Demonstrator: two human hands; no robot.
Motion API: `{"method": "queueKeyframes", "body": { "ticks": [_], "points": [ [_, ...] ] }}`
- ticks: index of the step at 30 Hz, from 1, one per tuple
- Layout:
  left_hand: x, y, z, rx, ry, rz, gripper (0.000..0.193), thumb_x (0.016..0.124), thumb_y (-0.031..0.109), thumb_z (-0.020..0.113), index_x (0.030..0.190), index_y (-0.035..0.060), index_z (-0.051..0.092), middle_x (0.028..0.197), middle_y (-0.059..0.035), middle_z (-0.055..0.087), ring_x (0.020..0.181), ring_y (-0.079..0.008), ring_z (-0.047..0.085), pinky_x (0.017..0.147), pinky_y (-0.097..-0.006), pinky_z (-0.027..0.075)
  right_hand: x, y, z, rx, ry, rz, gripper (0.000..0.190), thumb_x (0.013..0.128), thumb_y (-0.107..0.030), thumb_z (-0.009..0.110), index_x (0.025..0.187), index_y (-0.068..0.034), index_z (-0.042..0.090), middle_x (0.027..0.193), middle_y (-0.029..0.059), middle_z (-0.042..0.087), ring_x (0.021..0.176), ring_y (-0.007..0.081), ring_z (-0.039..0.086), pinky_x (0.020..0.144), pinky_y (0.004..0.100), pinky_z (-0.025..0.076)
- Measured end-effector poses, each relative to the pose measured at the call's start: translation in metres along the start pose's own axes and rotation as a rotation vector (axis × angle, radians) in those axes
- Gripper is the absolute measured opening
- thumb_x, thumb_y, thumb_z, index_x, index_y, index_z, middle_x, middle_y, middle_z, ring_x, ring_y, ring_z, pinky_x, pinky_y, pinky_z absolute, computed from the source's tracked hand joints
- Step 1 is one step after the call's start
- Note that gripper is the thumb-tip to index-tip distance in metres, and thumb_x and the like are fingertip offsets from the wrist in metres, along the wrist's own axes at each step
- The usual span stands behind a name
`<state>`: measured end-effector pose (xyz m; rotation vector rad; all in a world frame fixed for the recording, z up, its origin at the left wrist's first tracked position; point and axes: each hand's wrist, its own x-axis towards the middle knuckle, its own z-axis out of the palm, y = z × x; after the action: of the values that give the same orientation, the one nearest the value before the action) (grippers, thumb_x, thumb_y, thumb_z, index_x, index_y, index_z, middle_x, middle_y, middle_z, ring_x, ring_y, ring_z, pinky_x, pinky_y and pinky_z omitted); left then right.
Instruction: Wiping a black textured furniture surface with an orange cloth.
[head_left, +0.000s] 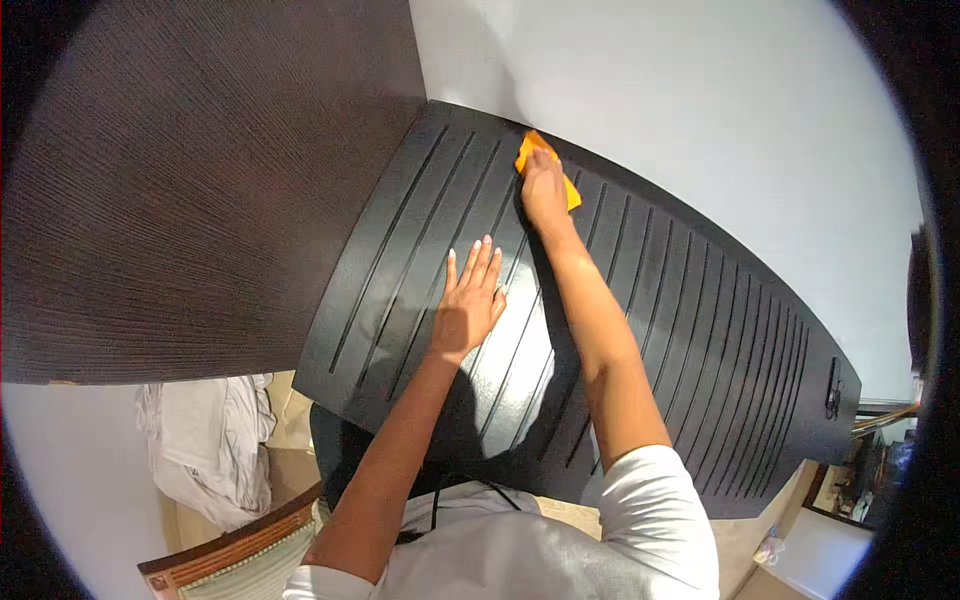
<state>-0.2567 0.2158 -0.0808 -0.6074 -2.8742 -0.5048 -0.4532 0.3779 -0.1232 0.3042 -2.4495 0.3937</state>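
Note:
A long black panel (675, 337) with many parallel grooves lies before me, its far long edge along a pale wall. Near that edge my right hand (545, 184) grips an orange cloth (572, 194), pressed against the grooved surface. Parts of the cloth stick out above the fingers and beside the wrist. My left hand (469, 300) rests flat on the panel, nearer to me and to the left, fingers spread, holding nothing. Bright light reflects off the surface between my arms.
A dark textured wood-grain panel (210, 187) stands at the left end. Beyond is the pale wall (675, 97). White crumpled fabric (210, 450) and a wood-framed piece of furniture (240, 551) are at lower left. A small dark object (834, 390) lies at the panel's right end.

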Motion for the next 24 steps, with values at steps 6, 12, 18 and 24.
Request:
{"method": "queueKeyframes", "body": {
  "ticks": [6,12,18,24],
  "points": [
    [-0.002,-0.003,0.001,0.018,-0.002,0.000,0.060,0.095,0.027,0.050,0.147,0.0003,0.034,0.157,-0.0151,0.025,0.145,-0.0262,0.025,0.118,-0.0510,0.015,0.000,-0.006,-0.037,0.278,-0.101,-0.076,0.016,0.085,-0.006,0.053,0.088,0.003,0.065,0.095,0.0200,0.060,0.094,0.0387,0.059,0.093,0.0492,0.045],
    [-0.001,-0.001,0.002,-0.020,0.005,-0.004,0.059,0.093,0.025,0.051,0.145,-0.0002,0.036,0.156,-0.0162,0.026,0.144,-0.0272,0.026,0.118,-0.0514,0.016,0.008,-0.004,-0.028,0.383,-0.051,0.034,0.024,0.084,-0.006,0.059,0.106,0.004,0.058,0.100,0.0233,0.060,0.098,0.0432,0.058,0.087,0.0468,0.047],
    [-0.003,0.001,-0.002,-0.048,0.000,0.000,0.059,0.094,0.023,0.052,0.146,-0.0002,0.034,0.156,-0.0169,0.025,0.145,-0.0288,0.024,0.118,-0.0518,0.014,-0.020,-0.022,-0.032,0.235,-0.060,0.020,0.030,0.091,-0.007,0.048,0.115,0.008,0.057,0.120,0.0256,0.059,0.108,0.0408,0.059,0.094,0.0453,0.046],
    [-0.001,-0.002,0.001,-0.008,0.045,0.003,0.058,0.092,0.024,0.053,0.144,0.0004,0.039,0.155,-0.0156,0.029,0.143,-0.0265,0.030,0.117,-0.0509,0.018,0.004,-0.012,-0.024,0.130,-0.100,0.053,0.029,0.088,-0.007,0.046,0.107,0.007,0.063,0.123,0.0221,0.060,0.109,0.0375,0.058,0.102,0.0452,0.042]
  ]
}}
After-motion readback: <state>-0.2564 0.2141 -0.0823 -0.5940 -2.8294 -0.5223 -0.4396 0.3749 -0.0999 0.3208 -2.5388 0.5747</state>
